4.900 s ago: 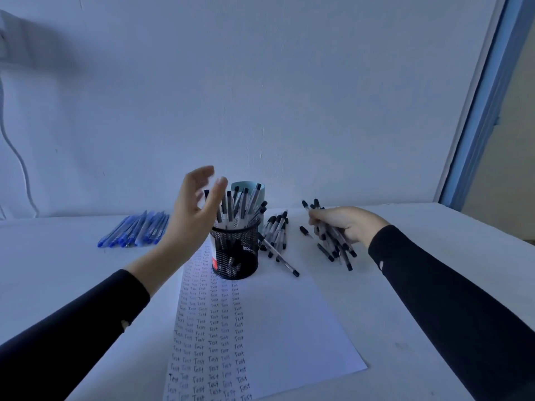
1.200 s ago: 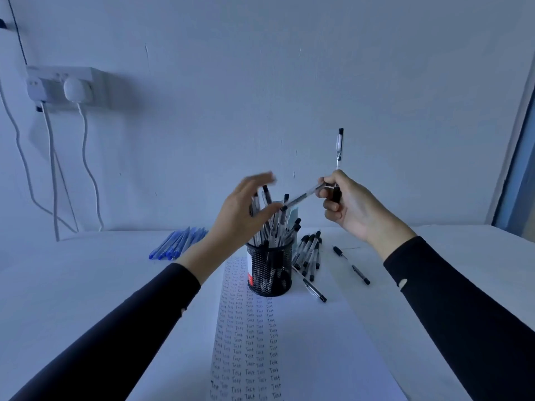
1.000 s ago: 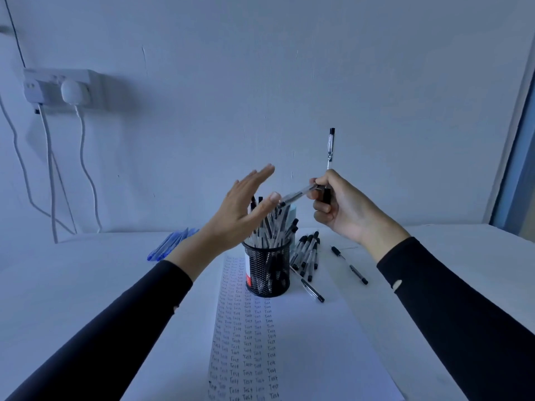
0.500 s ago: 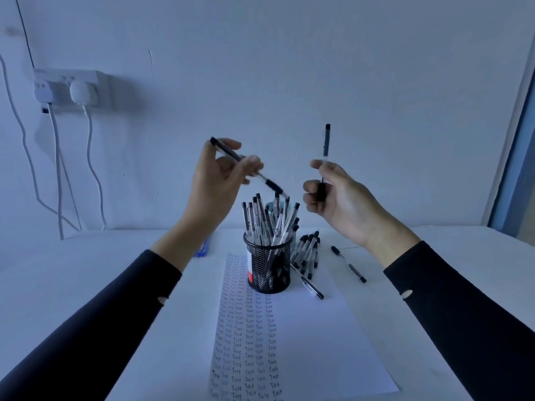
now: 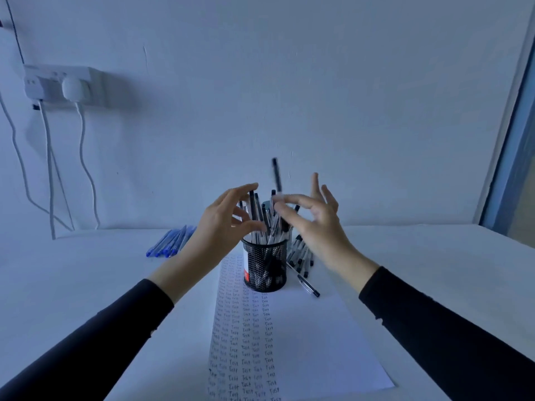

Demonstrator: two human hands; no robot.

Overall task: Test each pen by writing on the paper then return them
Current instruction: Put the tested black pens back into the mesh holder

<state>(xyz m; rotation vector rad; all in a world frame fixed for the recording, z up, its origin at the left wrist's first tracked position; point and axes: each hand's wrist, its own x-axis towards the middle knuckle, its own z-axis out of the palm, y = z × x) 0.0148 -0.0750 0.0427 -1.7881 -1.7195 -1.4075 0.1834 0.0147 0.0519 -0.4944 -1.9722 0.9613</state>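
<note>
**Head view.** Your right hand [image 5: 318, 224] pinches one black pen [image 5: 276, 175] between thumb and forefinger, with the other fingers spread. The pen is blurred but stands near upright, its long axis vertical, directly above the mesh cup [image 5: 265, 267], which is crowded with stored pens [image 5: 262, 227]. Your left hand [image 5: 223, 224] hovers at the cup's left rim, fingers curved among the pen tops; whether it grips one cannot be told. The cup stands on the far end of the paper [image 5: 312, 342], on the worktop [image 5: 86, 270]. Judged step: returning the pen. The cup mouth lies straight below the right hand's fingers, so lowering the pen vertically into a gap should suffice. The right hand is the nearer.
</note>
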